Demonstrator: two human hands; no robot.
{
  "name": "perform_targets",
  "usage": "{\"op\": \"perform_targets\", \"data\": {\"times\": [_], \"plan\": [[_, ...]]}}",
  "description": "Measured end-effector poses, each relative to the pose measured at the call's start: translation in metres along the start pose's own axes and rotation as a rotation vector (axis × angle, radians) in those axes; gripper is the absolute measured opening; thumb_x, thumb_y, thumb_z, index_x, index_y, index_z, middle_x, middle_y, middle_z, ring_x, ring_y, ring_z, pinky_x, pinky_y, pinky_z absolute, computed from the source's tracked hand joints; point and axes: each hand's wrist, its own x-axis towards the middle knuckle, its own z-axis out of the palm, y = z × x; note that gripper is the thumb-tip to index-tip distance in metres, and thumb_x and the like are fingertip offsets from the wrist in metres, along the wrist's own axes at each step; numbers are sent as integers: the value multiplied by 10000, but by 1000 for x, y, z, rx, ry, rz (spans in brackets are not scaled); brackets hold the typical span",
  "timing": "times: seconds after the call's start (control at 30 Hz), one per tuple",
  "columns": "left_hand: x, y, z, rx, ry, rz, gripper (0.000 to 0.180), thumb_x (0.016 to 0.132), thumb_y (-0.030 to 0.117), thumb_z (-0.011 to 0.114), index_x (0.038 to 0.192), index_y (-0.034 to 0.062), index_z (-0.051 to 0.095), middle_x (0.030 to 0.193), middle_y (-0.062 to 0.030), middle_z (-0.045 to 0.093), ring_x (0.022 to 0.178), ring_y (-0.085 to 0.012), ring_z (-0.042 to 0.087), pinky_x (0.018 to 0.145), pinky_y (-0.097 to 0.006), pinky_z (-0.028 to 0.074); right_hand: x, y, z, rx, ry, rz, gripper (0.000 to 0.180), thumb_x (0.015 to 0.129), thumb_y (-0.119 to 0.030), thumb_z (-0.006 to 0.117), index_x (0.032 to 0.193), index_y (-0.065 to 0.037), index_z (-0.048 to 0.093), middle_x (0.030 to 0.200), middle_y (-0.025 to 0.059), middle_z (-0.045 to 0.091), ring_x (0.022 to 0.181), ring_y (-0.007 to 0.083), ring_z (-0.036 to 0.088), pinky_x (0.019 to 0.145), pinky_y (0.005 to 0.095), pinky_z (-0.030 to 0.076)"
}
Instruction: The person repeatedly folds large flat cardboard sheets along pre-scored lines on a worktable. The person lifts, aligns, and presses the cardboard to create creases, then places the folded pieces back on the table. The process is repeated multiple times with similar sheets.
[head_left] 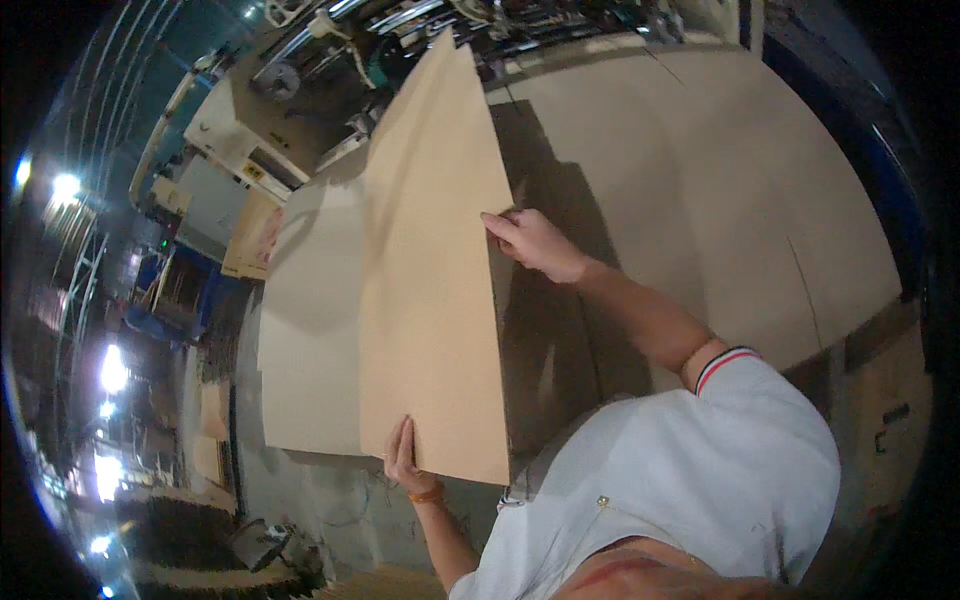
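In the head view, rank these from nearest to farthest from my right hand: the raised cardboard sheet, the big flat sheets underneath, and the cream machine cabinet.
From the right hand:
1. Raised cardboard sheet: gripped at its right edge.
2. Big flat sheets: lying just under and right of the hand.
3. Cream machine cabinet: far off at upper left.

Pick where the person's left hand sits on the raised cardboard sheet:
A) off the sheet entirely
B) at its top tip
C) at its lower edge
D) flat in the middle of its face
C: the left hand grips the cardboard sheet at its lower edge, while the right hand holds its right edge higher up.
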Motion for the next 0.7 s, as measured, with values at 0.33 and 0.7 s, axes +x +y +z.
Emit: {"op": "perform_targets", "data": {"times": [0.33,0.7], "plan": [[3,-95,-26,255,286,-109,301,858,250,647,944,-36,676,902,-135,687,758,-232,637,674,-353,517,-314,159,-255,-478,812,308,192,836,-134,558,969,-77,684,932,33,680,853,146,592,769,318,482],[185,-179,-91,648,468,35,303,852,262,676,910,-36,680,825,-126,683,675,-199,608,613,-325,502,-486,327,-383,-237,1910,535,823,883,-610,485,1411,7,348,1430,202,389,1301,332,397,1070,428,309]]}}
